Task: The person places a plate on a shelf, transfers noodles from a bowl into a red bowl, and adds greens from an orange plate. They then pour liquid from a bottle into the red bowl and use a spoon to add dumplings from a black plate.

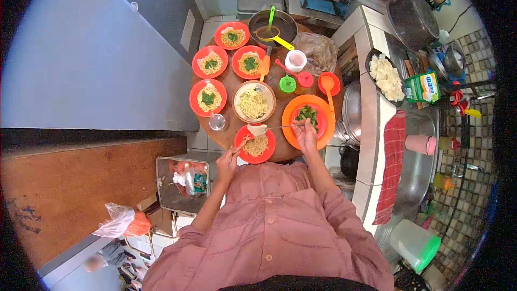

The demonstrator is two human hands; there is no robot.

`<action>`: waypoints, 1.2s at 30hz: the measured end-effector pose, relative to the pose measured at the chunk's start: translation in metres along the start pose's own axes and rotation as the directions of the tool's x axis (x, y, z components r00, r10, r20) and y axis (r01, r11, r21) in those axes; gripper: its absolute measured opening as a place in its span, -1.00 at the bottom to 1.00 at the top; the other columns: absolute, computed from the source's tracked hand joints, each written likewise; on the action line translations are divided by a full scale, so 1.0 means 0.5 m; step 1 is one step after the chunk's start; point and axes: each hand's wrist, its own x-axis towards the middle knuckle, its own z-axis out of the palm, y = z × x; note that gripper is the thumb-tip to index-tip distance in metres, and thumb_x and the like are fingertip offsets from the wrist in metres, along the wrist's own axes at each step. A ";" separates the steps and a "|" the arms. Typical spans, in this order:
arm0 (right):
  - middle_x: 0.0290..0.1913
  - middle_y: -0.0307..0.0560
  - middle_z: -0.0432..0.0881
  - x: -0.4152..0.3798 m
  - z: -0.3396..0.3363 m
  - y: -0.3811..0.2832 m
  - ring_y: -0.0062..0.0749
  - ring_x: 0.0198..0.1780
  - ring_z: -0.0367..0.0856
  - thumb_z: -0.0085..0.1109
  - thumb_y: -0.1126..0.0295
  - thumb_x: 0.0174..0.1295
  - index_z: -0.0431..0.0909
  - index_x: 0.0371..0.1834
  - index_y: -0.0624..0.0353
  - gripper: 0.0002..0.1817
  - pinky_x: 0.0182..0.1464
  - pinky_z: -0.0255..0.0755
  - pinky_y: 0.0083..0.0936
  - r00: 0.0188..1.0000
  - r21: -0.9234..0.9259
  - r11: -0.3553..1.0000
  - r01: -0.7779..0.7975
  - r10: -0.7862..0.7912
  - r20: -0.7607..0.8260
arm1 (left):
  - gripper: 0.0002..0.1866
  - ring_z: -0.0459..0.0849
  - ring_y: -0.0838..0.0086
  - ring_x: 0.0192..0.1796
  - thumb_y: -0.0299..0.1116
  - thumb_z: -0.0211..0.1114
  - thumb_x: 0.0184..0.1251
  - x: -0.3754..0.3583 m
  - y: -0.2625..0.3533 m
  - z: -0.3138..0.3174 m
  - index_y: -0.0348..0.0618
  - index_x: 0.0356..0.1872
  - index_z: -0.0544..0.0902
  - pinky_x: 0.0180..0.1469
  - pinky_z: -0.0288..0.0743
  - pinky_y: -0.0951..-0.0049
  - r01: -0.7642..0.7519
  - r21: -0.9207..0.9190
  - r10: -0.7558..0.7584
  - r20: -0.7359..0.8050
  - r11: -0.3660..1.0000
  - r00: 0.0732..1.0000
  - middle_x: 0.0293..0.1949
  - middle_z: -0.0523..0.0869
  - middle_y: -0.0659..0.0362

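Observation:
My left hand [226, 166] is closed round a thin utensil [240, 146] whose tip reaches the noodles in the nearest red bowl [271, 151]. In my right hand [307, 139] is a long metal-handled utensil [279, 126], held level. A pale, flat piece of food [257, 130] sits at its far end, over the bowl's back rim. Below and behind my right hand, chopped green leaves [307, 114] lie on a red plate inside an orange one [288, 132]. Farther back is a larger bowl of noodles [253, 103], with a clear glass [217, 122] to its left.
Several red bowls of noodles topped with greens [209, 98] line the table's left side. A wok with a strainer [277, 24] stands at the back. On the right counter are a black dish of pale pieces [385, 78] and a red cloth [389, 167]. A bin [180, 196] stands lower left.

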 end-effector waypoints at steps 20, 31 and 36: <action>-0.39 -0.05 0.55 0.036 0.078 0.076 -0.50 -0.45 0.54 -0.25 0.23 0.37 0.36 -0.38 0.23 -0.69 -0.37 0.46 -0.64 0.981 -0.422 0.907 0.007 0.077 0.181 | -0.85 0.63 0.26 -0.13 -0.58 0.18 0.08 -0.044 0.026 -0.013 -0.24 -0.29 0.60 0.05 0.45 0.36 -0.080 0.000 0.080 0.048 0.997 0.996 -0.26 0.66 0.06; -0.41 -0.11 0.54 0.005 0.128 0.084 -0.55 -0.44 0.52 -0.24 0.33 0.36 0.35 -0.35 0.27 -0.76 -0.36 0.43 -0.65 0.938 -0.624 0.744 0.239 -0.011 0.346 | -0.87 0.65 0.26 -0.17 -0.57 0.20 0.09 -0.035 0.046 -0.016 -0.28 -0.31 0.58 0.00 0.47 0.36 -0.113 0.015 0.112 0.077 0.993 0.991 -0.28 0.66 0.06; -0.44 -0.14 0.55 -0.032 0.148 0.073 -0.57 -0.43 0.52 -0.19 0.36 0.34 0.39 -0.36 0.29 -0.77 -0.34 0.42 -0.64 0.907 -0.677 0.648 0.350 -0.054 0.417 | -0.88 0.64 0.25 -0.19 -0.59 0.19 0.08 -0.036 0.052 -0.017 -0.28 -0.32 0.57 0.05 0.45 0.34 -0.083 -0.018 0.084 0.086 0.996 0.993 -0.29 0.66 0.05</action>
